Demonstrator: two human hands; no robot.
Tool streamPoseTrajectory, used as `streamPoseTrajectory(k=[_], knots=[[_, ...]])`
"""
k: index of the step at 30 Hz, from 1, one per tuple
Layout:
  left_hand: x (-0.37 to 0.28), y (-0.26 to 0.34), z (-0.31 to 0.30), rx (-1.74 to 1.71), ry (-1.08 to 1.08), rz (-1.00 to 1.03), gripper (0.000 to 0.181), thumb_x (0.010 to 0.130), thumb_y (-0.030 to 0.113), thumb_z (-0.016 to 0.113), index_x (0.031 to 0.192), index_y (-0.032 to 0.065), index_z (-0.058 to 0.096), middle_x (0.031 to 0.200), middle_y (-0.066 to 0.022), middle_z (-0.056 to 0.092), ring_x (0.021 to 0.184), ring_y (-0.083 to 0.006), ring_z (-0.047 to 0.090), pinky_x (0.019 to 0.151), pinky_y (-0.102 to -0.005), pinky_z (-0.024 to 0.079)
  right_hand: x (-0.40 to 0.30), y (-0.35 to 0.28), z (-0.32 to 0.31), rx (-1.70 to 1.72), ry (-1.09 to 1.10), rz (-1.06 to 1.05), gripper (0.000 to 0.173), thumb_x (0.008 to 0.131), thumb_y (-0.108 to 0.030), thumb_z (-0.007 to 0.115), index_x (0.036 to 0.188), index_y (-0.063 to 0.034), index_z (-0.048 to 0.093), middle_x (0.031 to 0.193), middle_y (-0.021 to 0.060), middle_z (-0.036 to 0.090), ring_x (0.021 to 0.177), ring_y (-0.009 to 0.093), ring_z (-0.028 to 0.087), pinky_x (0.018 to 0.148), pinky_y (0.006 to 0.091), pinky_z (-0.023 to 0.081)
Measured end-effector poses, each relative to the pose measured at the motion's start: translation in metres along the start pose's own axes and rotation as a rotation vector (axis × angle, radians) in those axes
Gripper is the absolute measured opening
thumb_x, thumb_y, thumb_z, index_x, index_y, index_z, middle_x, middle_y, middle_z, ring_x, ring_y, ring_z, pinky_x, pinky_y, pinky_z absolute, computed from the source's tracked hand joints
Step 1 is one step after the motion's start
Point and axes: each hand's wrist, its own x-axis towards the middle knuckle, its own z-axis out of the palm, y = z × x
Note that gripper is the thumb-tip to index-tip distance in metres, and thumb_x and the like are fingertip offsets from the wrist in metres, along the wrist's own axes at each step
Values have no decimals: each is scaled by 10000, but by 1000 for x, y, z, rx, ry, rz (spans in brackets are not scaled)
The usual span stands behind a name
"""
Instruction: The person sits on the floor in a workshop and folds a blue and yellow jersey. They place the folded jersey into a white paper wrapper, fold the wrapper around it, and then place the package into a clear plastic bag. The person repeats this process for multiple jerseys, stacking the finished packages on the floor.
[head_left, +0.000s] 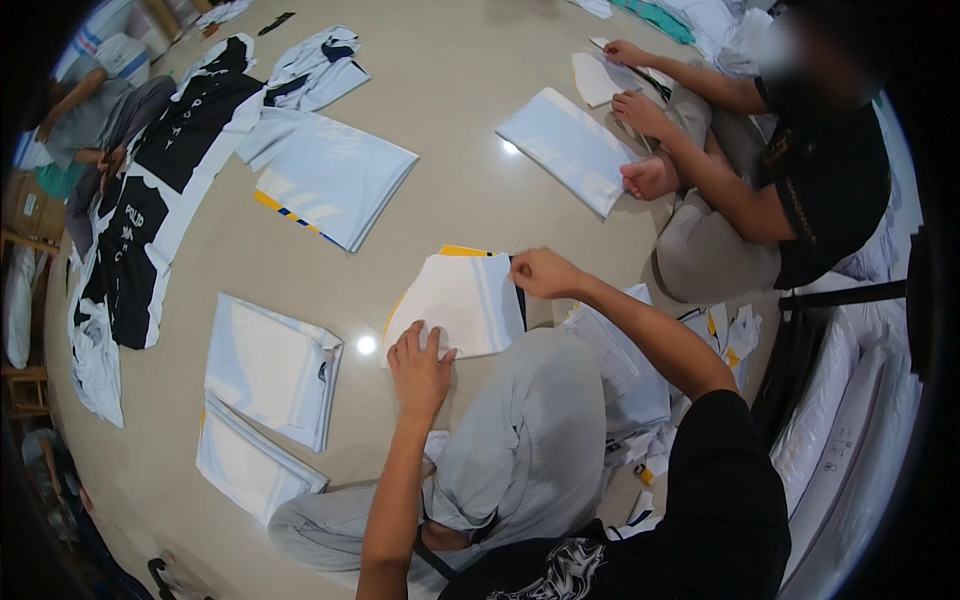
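Note:
On the tiled floor before my bent knee lies a stack of cut fabric pieces (457, 300), white with pale blue stripes on top; yellow and dark navy edges show beneath. My left hand (420, 364) rests on its lower left corner with fingers spread. At the upper right corner, my right hand (536, 274) pinches the edge between thumb and fingers. Left of the stack are a folded light blue and white fabric bundle (270, 367) and another bundle (247, 457) partly under it. A printed sheet (604, 349) lies on pale fabric beside my right knee.
A co-worker (817, 165) sits at the right, hands on white pieces (600, 79), near a folded blue bundle (570, 150). Another folded bundle (337, 180) and black-and-white printed fabric (142, 240) lie farther left, near another seated person (90, 112). Wrapped rolls (832, 420) stand at right.

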Motion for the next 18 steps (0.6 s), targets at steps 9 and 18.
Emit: streamPoseTrajectory(k=[9, 18], knots=[[-4, -10, -1, 8, -7, 13, 454, 862, 272, 745, 1244, 65, 613, 1379, -153, 507, 1261, -346, 461, 1047, -484, 329, 12, 0, 28, -19, 425, 25, 158, 891, -167, 623, 980, -42, 663, 1013, 126, 649, 946, 324, 654, 806, 441, 522], [-4, -9, 1, -23, 9, -6, 460, 871, 301, 738, 1247, 69, 609, 1374, -156, 507, 1265, -357, 454, 1058, -482, 323, 21, 4, 34, 47, 414, 35, 110, 904, -149, 633, 939, -45, 646, 973, 120, 649, 927, 321, 646, 789, 427, 516]])
